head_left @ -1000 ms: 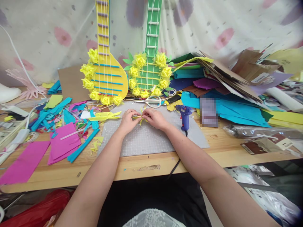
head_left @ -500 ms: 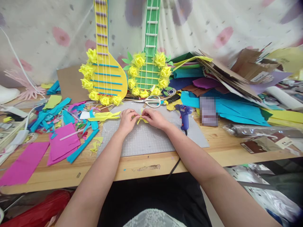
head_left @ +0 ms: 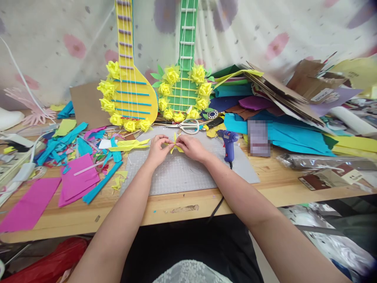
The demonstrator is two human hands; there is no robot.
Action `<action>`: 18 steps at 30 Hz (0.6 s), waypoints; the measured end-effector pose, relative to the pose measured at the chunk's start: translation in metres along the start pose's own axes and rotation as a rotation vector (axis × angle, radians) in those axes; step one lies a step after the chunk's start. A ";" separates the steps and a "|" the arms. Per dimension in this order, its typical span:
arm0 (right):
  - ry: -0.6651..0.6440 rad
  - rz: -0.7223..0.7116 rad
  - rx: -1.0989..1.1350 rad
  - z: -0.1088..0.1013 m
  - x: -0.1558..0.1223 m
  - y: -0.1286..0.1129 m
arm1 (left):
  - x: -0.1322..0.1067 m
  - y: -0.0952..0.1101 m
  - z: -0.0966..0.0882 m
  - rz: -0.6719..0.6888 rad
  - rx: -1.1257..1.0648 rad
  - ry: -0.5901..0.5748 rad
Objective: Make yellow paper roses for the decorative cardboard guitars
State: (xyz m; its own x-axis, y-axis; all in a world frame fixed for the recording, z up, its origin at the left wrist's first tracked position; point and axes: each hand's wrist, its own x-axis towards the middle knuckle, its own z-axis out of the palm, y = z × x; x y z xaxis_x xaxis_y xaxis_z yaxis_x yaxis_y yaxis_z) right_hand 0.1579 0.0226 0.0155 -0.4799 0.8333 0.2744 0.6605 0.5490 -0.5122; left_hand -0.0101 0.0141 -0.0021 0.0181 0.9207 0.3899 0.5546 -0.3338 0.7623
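Observation:
Between my two hands, above the grey cutting mat (head_left: 173,179), is a small yellow paper piece (head_left: 175,138) with pointed petal-like tips. My left hand (head_left: 160,149) pinches it from the left with thumb and fingers. From the right, my right hand (head_left: 191,147) pinches it too, and the fingertips nearly meet. Fingers cover the middle of the piece. Left of my left hand lie yellow paper strips (head_left: 129,145). A purple hot glue gun (head_left: 228,144) rests on the mat to the right, and white-handled scissors (head_left: 189,126) lie behind my hands.
A yellow paper guitar (head_left: 134,96) and a green one (head_left: 186,92), both trimmed with yellow paper flowers, stand at the back. Blue scraps and pink sheets (head_left: 79,173) cover the left of the table. Stacked coloured paper and cardboard (head_left: 282,88) fill the right.
The yellow paper piece has turned slightly between my fingertips, and its upper tip shows more. My hands stay in nearly the same place.

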 end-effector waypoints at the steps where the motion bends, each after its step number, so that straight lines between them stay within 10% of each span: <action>1: -0.011 0.000 -0.007 0.000 0.000 0.000 | 0.000 -0.001 0.000 -0.002 0.006 -0.002; 10: -0.037 0.005 0.035 -0.002 -0.001 -0.002 | 0.002 -0.001 -0.002 0.001 0.061 0.010; 18: 0.253 -0.007 -0.303 0.003 0.003 -0.008 | -0.004 0.024 0.000 -0.129 -0.114 0.276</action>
State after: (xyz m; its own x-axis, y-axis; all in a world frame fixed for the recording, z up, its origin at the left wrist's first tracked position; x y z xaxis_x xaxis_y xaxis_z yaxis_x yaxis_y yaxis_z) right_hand 0.1498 0.0203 0.0180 -0.3523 0.7984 0.4882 0.8167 0.5171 -0.2563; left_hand 0.0029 0.0022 0.0152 -0.2813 0.8724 0.3998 0.4407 -0.2526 0.8614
